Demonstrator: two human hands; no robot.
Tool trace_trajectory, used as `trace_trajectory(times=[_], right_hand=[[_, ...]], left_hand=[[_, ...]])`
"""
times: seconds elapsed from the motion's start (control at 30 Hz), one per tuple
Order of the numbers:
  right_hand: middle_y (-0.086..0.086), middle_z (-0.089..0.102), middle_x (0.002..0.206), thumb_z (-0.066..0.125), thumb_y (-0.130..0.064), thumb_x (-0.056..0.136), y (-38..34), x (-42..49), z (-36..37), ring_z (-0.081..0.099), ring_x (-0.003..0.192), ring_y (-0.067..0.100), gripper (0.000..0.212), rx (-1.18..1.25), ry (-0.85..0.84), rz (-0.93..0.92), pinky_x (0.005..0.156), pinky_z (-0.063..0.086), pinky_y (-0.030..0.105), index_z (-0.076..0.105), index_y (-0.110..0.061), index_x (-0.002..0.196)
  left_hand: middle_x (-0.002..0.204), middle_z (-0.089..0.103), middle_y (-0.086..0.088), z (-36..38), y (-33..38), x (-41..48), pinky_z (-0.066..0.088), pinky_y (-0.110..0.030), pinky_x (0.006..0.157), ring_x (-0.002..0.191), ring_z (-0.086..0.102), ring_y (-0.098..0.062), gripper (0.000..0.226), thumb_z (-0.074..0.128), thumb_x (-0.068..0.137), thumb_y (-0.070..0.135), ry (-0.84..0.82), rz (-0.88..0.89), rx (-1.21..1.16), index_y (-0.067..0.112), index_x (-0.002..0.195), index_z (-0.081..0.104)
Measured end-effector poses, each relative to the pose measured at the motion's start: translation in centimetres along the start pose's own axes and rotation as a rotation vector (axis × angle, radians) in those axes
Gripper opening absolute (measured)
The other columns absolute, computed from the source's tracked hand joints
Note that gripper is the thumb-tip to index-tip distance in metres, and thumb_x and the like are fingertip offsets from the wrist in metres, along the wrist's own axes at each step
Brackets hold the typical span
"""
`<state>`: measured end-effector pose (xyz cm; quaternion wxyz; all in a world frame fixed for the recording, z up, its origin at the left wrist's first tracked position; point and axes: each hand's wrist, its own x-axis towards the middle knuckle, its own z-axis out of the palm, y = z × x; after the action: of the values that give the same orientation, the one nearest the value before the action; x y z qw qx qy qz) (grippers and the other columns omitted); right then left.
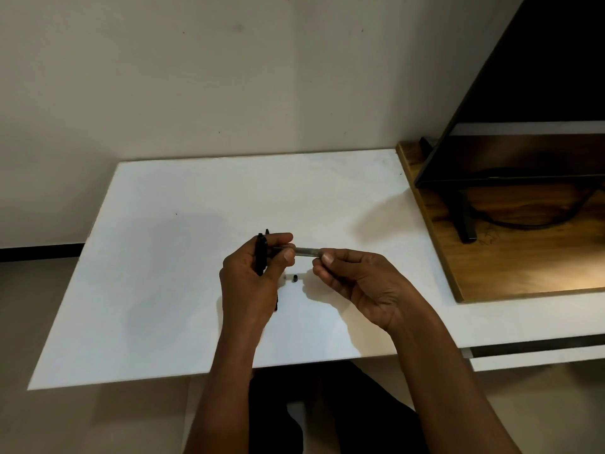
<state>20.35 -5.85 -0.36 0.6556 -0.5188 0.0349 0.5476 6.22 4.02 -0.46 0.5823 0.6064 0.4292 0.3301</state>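
Observation:
Above the middle of the white table, both hands hold a thin clear pen barrel that lies level between them. My left hand pinches the barrel's left end with thumb and forefinger, and its other fingers grip a black pen part that stands upright. My right hand pinches the barrel's right end. A small black cap piece lies on the table under the hands, with a tiny piece beside it. Another black part shows below my left hand, mostly hidden.
A wooden board lies on the table at the right and carries a dark monitor on a black stand. A wall runs right behind the table. My legs show under the table's front edge.

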Motion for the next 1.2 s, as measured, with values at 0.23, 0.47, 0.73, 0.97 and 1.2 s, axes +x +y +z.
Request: trace_trajectory(times=[0.23, 0.47, 0.73, 0.97, 1.2], right_hand=[[0.018, 0.078, 0.086, 0.075, 0.002, 0.081, -0.21, -0.13, -0.06, 0.077, 0.074, 0.023, 0.012, -0.037, 0.045, -0.1, 0.068, 0.061, 0.023, 0.078, 0.004, 0.092], [0.016, 0.078, 0.087, 0.072, -0.001, 0.087, -0.34, -0.33, 0.24, 0.075, 0.07, 0.021, 0.013, -0.161, 0.051, -0.285, 0.069, 0.061, 0.024, 0.077, 0.0, 0.098], [0.01, 0.079, 0.085, 0.069, -0.006, 0.091, -0.07, -0.12, 0.6, 0.071, 0.071, 0.016, 0.012, -0.304, 0.055, -0.457, 0.071, 0.06, 0.025, 0.078, -0.01, 0.097], [0.008, 0.08, 0.085, 0.07, -0.009, 0.091, -0.02, 0.1, 0.55, 0.072, 0.07, 0.015, 0.011, -0.341, 0.102, -0.497, 0.068, 0.058, 0.024, 0.078, -0.013, 0.096], [0.005, 0.079, 0.084, 0.068, -0.012, 0.093, -0.08, 0.19, 0.54, 0.071, 0.069, 0.013, 0.009, -0.36, 0.146, -0.53, 0.066, 0.059, 0.026, 0.077, -0.014, 0.095]], left_hand=[[0.087, 0.079, 0.01, -0.08, -0.23, 0.14, 0.055, -0.018, 0.075, 0.083, 0.076, -0.014, 0.016, 0.075, 0.086, 0.014, 0.022, -0.091, -0.09, 0.02, 0.1, 0.077], [0.082, 0.079, 0.001, 0.14, -0.08, -0.08, 0.05, -0.011, 0.053, 0.075, 0.077, -0.012, 0.013, 0.075, 0.085, 0.01, 0.029, -0.248, -0.278, 0.017, 0.096, 0.077], [0.081, 0.08, -0.006, 0.23, 0.14, -0.19, 0.042, -0.009, 0.04, 0.073, 0.077, -0.009, 0.014, 0.071, 0.088, 0.006, 0.044, -0.372, -0.437, 0.005, 0.102, 0.074], [0.078, 0.08, -0.005, 0.14, 0.13, -0.22, 0.032, -0.013, 0.034, 0.077, 0.077, -0.009, 0.012, 0.071, 0.088, 0.008, 0.034, -0.407, -0.462, 0.008, 0.1, 0.074], [0.08, 0.08, -0.007, 0.07, -0.34, -0.08, 0.032, -0.013, 0.033, 0.079, 0.078, -0.01, 0.012, 0.072, 0.087, 0.008, 0.032, -0.427, -0.482, 0.009, 0.098, 0.075]])
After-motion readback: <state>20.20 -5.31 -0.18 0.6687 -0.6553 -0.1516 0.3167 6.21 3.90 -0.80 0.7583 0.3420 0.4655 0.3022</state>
